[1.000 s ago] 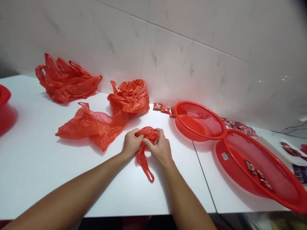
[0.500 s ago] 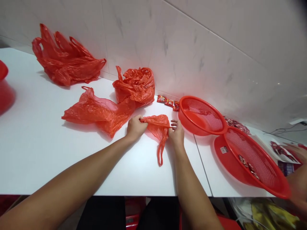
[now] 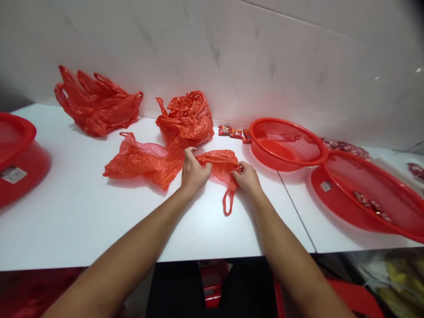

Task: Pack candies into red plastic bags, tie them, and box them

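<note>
A thin red plastic bag (image 3: 220,161) is stretched between my two hands above the white table, one loop handle hanging down toward me. My left hand (image 3: 195,174) has hold of its left edge, with the thumb lying along the film and the fingertips partly hidden. On the other side my right hand (image 3: 247,177) pinches the bag near the base of the hanging handle, fingers curled. Left of my left hand, another red plastic bag (image 3: 142,161) lies spread out, reaching back to a bunched red bag bundle (image 3: 187,117) by the wall.
A heap of red bags (image 3: 99,106) leans at the back left. Small red snack packets (image 3: 231,132) lie beside a red mesh basket (image 3: 285,165). Farther right stands a larger red basket (image 3: 344,203) with packets inside. Another red basket (image 3: 29,181) is at the left edge.
The view has shifted, showing more of the left basket. My left thumb has moved out from its pinch and the fingers have lifted. My right fingers have curled in closer on the bag.
</note>
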`<state>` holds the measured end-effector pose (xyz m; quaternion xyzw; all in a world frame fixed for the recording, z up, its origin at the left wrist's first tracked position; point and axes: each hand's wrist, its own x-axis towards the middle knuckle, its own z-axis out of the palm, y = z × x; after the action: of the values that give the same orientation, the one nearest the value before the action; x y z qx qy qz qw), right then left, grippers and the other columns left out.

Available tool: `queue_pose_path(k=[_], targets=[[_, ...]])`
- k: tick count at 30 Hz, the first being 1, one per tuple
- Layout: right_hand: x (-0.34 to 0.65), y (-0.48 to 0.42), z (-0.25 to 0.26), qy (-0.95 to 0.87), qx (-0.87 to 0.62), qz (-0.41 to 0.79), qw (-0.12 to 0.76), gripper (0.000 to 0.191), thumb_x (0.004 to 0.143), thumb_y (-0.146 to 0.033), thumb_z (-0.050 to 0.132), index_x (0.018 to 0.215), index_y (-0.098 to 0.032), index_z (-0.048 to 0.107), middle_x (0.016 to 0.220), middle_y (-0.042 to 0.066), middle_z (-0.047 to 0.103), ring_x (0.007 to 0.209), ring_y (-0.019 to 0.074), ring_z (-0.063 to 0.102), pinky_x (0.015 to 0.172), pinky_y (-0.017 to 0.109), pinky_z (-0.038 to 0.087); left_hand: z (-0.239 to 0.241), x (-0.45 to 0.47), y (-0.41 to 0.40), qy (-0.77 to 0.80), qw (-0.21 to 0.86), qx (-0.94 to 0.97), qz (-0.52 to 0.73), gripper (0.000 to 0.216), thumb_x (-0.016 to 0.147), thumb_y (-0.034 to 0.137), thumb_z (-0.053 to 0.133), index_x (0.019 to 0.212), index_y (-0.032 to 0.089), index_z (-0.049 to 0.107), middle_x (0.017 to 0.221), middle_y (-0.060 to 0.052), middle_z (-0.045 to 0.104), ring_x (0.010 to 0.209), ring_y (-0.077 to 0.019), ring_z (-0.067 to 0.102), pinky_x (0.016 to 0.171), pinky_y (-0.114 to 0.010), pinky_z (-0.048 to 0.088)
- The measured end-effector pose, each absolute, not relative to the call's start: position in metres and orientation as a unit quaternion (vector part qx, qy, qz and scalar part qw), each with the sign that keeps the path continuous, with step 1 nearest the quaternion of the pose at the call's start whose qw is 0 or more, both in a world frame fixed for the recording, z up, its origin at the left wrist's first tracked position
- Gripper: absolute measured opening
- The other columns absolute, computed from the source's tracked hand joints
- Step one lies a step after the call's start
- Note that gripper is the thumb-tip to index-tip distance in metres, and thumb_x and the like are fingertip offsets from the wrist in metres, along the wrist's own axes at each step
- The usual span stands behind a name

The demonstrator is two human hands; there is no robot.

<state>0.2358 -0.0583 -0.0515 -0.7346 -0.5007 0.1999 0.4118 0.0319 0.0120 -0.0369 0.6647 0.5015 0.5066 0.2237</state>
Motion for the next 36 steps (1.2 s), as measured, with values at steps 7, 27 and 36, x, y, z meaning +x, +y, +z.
queue_pose_path(k=[7, 27, 36], targets=[[0.233, -0.057, -0.045, -0.494, -0.691, 0.158, 0.503, 0.027, 0.079, -0.019, 0.050, 0.099, -0.023, 0.068, 0.094, 0.002, 0.076, 0.087, 0.0219, 0.067, 0.081, 0.033, 0.049, -0.024, 0.043, -0.044, 0.172, 0.136, 0.914, 0.342, 0.022, 0.093, 0.016, 0.052, 0.109, 0.024, 0.065, 0.109, -0.011, 0.070, 0.112, -0.0296, 0.066, 0.104, -0.047, 0.052], [0.173, -0.098, -0.002, -0.771, -0.496, 0.079, 0.391, 0.025, 0.086, -0.010, 0.054, 0.093, -0.024, 0.074, 0.099, 0.005, 0.071, 0.095, 0.0207, 0.069, 0.090, 0.033, 0.056, -0.007, 0.019, -0.021, 0.449, -0.023, 0.893, 0.028, 0.057, 0.083, 0.048, 0.073, 0.130, 0.018, 0.065, 0.133, -0.021, 0.063, 0.132, -0.0440, 0.052, 0.113, -0.056, 0.041], [0.236, -0.075, -0.017, -0.548, -0.788, 0.159, 0.231, 0.058, 0.080, -0.032, 0.080, 0.133, -0.014, 0.063, 0.135, 0.022, 0.066, 0.123, 0.0358, 0.065, 0.101, 0.046, 0.053, -0.012, 0.026, -0.025, 0.254, 0.119, 0.959, 0.039, 0.067, 0.068, 0.047, 0.083, 0.129, 0.024, 0.065, 0.172, -0.013, 0.033, 0.155, -0.0415, 0.039, 0.122, -0.055, 0.041]])
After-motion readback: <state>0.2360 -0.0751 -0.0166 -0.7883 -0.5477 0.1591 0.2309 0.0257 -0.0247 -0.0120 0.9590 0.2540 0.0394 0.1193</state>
